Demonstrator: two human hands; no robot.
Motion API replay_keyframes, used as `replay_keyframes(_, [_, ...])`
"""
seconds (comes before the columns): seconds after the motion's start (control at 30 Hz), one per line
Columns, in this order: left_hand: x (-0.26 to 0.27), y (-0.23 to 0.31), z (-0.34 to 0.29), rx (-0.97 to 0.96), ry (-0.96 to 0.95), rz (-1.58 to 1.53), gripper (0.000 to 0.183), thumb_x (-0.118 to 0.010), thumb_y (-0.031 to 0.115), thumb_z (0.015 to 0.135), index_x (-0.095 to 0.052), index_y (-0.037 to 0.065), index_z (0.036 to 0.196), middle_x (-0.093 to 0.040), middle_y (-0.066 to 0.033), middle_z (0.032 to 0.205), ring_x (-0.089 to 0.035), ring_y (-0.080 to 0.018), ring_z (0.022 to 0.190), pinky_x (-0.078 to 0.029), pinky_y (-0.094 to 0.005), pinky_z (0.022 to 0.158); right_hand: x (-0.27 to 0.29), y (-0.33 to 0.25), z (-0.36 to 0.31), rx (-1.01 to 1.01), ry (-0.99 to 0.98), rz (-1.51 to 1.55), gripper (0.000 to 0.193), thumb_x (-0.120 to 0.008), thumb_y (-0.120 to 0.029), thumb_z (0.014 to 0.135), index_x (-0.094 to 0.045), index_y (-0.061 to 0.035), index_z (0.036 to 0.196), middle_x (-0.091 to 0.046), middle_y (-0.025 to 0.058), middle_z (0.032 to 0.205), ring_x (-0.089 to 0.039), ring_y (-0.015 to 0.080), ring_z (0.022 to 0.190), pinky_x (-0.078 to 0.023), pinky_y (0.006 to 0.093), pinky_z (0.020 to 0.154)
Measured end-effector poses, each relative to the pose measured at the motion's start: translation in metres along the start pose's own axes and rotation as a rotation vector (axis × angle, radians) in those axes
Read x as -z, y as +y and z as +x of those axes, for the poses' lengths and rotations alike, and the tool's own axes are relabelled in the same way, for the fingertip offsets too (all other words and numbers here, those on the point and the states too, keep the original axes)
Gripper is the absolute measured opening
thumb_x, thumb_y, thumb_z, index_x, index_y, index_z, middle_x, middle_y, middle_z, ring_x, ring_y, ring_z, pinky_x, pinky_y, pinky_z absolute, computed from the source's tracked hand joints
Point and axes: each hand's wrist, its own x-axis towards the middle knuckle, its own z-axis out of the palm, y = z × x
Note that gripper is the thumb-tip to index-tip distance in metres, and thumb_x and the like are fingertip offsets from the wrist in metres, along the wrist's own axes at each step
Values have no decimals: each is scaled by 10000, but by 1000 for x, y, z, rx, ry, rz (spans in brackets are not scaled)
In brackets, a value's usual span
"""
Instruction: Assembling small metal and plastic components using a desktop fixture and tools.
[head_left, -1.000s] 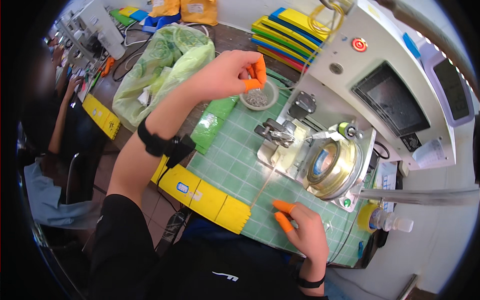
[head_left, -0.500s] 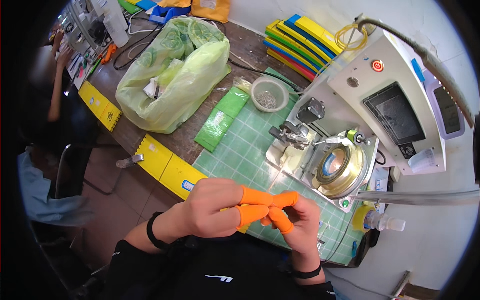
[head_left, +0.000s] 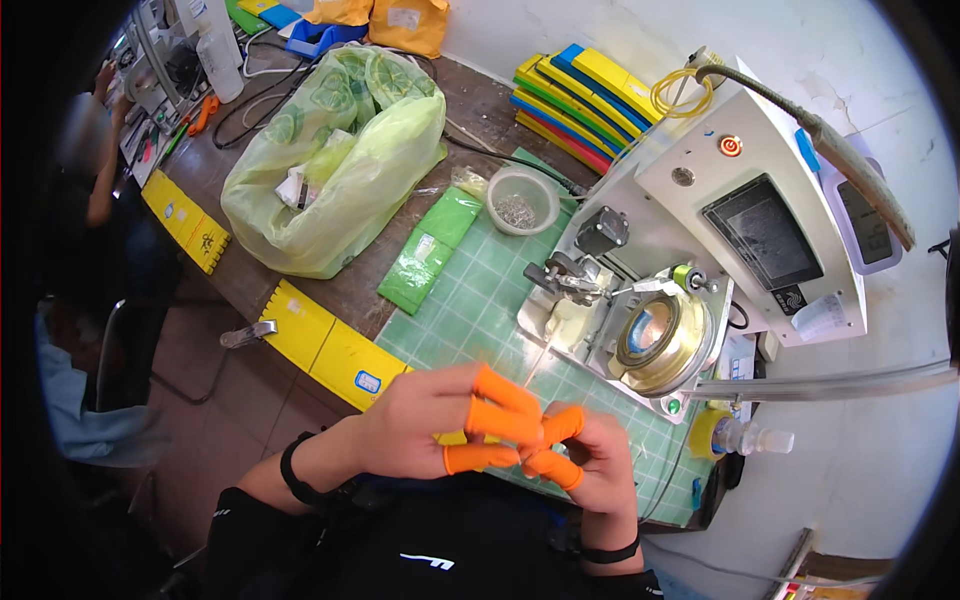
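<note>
My left hand (head_left: 425, 420) and my right hand (head_left: 603, 465) meet over the near edge of the bench, with orange finger cots on several fingers. The fingertips of both hands press together in a pinch. Whatever sits between them is too small or too well covered to make out. Ahead of the hands stands a bench machine (head_left: 660, 355) with a brass-coloured round part and a small clamp-like mechanism. A white bowl (head_left: 497, 222) of small metal pieces rests on the green gridded mat (head_left: 455, 335), beside a green packet (head_left: 430, 250).
A pale green plastic bag (head_left: 330, 200) stands open at the left. Yellow strips (head_left: 320, 340) line the bench's front edge, with a metal clamp (head_left: 248, 333). Behind lie stacked coloured strips (head_left: 585, 95). At right are a control box (head_left: 760, 220) and a clear bottle (head_left: 755, 438). Another person's arm (head_left: 100, 195) shows far left.
The left hand's fingers have spread a little apart from each other, while its fingertips stay by the right hand's. The whole view has shifted slightly.
</note>
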Motion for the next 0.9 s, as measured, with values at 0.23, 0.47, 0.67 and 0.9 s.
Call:
replay_keyframes(0.23, [-8, -6, -4, -53, -101, -183, 273, -878, 63, 797, -775, 80, 1049, -682, -62, 1046, -673, -210, 853, -555, -304, 718, 19, 1, 6, 69, -284, -4, 160, -819, -84, 852, -711, -37, 961, -715, 61, 896, -694, 195, 801, -507, 299, 699])
replay_keyframes(0.47, [-19, -2, -6, 104, -147, -208, 299, -918, 120, 760, -808, 92, 1037, -698, -56, 1030, -675, -202, 873, -537, -287, 710, 27, 1, 0, -14, -285, 32, 201, -871, -115, 802, -710, -37, 892, -671, 36, 831, -635, 170, 733, -471, 301, 668])
replay_keyframes(0.67, [-27, -5, 2, -95, -98, -127, 285, -900, 82, 781, -788, 74, 1043, -666, -75, 1027, -679, -178, 822, -553, -258, 667, 30, 7, -3, -2, -172, 48, 235, -901, -133, 762, -706, -53, 865, -647, 14, 758, -603, 133, 680, -451, 273, 647])
replay_keyframes(0.9, [-16, 8, 22, -180, -59, 332, 260, -890, 80, 745, -784, 72, 983, -716, -63, 905, -667, -184, 679, -542, -265, 584, 34, -10, -8, 103, -13, -96, 234, -844, -75, 821, -774, -83, 1044, -665, 27, 822, -587, 114, 632, -457, 251, 589])
